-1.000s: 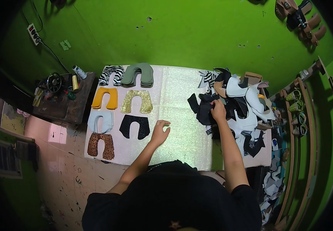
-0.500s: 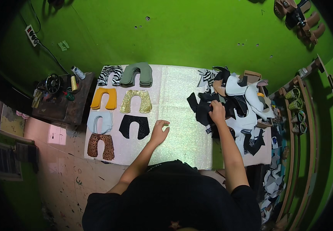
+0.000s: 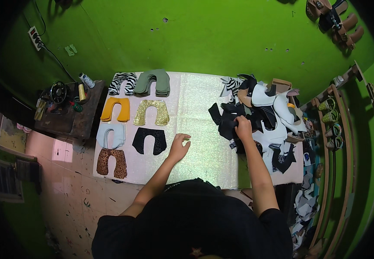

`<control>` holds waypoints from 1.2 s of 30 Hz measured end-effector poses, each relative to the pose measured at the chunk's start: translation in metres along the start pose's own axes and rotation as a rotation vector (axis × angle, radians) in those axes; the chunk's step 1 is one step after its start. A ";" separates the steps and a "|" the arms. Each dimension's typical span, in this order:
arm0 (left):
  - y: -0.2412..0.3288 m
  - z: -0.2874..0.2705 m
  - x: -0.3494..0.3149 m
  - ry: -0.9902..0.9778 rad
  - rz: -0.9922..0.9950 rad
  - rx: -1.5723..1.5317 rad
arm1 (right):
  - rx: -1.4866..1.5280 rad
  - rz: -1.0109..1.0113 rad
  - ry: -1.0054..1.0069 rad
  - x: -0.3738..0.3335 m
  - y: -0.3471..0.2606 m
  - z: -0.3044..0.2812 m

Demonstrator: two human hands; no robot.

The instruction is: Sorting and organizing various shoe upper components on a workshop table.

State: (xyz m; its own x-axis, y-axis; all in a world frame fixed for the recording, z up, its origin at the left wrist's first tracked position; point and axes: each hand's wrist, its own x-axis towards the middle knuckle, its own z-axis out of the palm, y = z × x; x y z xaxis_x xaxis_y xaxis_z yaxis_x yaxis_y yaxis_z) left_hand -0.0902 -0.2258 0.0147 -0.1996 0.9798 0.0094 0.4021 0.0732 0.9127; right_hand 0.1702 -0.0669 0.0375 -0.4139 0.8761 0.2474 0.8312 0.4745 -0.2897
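My right hand (image 3: 243, 127) is in the heap at the right of the table, its fingers closed on the edge of a black material piece (image 3: 226, 128). Around it lie other loose cut pieces: a white curved piece (image 3: 264, 96), a zebra-striped piece (image 3: 234, 85) and a black patterned piece (image 3: 284, 160). My left hand (image 3: 179, 147) is open and holds nothing, its fingers slightly curled over the shiny tabletop. Nearest to it is a stack of black U-shaped pieces (image 3: 137, 141).
More U-shaped stacks stand at the left: zebra (image 3: 114, 85), grey-green (image 3: 164, 86), yellow (image 3: 107, 113), gold glitter (image 3: 140, 115), white (image 3: 103, 136) and leopard (image 3: 104, 163). A sewing machine (image 3: 58, 93) stands far left. A wooden rack (image 3: 354, 172) with green sandals (image 3: 331, 115) is at the right.
My right hand has shifted very slightly among the black pieces. The whole view has drifted a little; my left hand keeps its open pose.
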 end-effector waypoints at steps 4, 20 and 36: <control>0.000 0.000 0.001 0.002 0.005 0.011 | 0.010 0.004 0.021 -0.004 -0.002 -0.005; 0.038 -0.011 0.014 -0.048 -0.059 -0.153 | 0.535 -0.183 0.404 -0.013 -0.076 -0.086; 0.064 -0.085 -0.002 -0.249 -0.004 -0.676 | 0.798 -0.322 -0.067 -0.030 -0.184 -0.084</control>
State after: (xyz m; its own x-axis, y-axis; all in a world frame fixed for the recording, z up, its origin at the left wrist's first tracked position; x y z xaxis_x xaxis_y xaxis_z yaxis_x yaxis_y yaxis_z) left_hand -0.1404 -0.2386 0.1080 0.0421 0.9990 -0.0147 -0.2549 0.0249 0.9666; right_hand 0.0612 -0.1874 0.1613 -0.6266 0.6796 0.3814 0.1705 0.5971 -0.7839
